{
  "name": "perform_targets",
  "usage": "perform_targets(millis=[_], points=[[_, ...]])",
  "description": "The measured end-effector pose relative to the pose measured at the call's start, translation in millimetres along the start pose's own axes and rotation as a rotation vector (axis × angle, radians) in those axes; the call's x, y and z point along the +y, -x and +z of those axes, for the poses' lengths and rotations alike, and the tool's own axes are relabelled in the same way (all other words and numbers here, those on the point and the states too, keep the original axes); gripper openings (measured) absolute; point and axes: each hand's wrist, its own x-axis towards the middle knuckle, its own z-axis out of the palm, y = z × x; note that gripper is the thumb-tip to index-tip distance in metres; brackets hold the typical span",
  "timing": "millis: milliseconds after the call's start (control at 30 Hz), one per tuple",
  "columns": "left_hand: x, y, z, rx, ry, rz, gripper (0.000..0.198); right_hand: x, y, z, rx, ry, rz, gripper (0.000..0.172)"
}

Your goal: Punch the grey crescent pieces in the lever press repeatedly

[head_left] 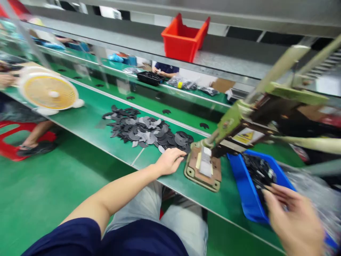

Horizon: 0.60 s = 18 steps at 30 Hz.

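My left hand [170, 161] rests on the green bench, fingers stretched forward and the thumb apart. Its fingertips reach the right end of a heap of flat, curved dark-grey pieces [149, 131], beside the base of a hand press [190, 172]. A grey block [205, 165] sits on the press's brown base plate. On the right, my right hand [295, 217] is at a blue bin [246, 202] of black parts [257, 169]. Its thumb and fingers are pinched together, and motion blur hides what is between them.
A green conveyor belt [144, 103] carrying several spaced dark pieces runs behind the heap. A red bin [181, 41] stands on the overhead shelf. The press's lever arm [279, 74] leans up to the right. A fan [50, 90] stands left, and co-workers sit left and across.
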Motion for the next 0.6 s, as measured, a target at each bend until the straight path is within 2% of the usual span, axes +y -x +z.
perform_targets(millis=[67, 133, 267, 367, 600], points=[[22, 9, 2.0, 0.032, 0.16, -0.042, 0.026, -25, 37, 14, -0.055, 0.01, -0.121, 0.034], [46, 19, 2.1, -0.02, 0.325, -0.072, 0.034, -51, 67, 34, -0.145, -0.124, -0.238, 0.025], [79, 37, -2.5, -0.129, 0.479, -0.038, 0.041, -80, 100, 66, -0.263, -0.244, -0.311, 0.033], [88, 45, -5.6, -0.113, 0.465, -0.019, 0.034, -81, 110, 74, -0.3, -0.288, -0.329, 0.037], [89, 52, -7.0, -0.103, 0.418, -0.022, 0.026, -75, 114, 77, -0.329, -0.313, -0.37, 0.037]])
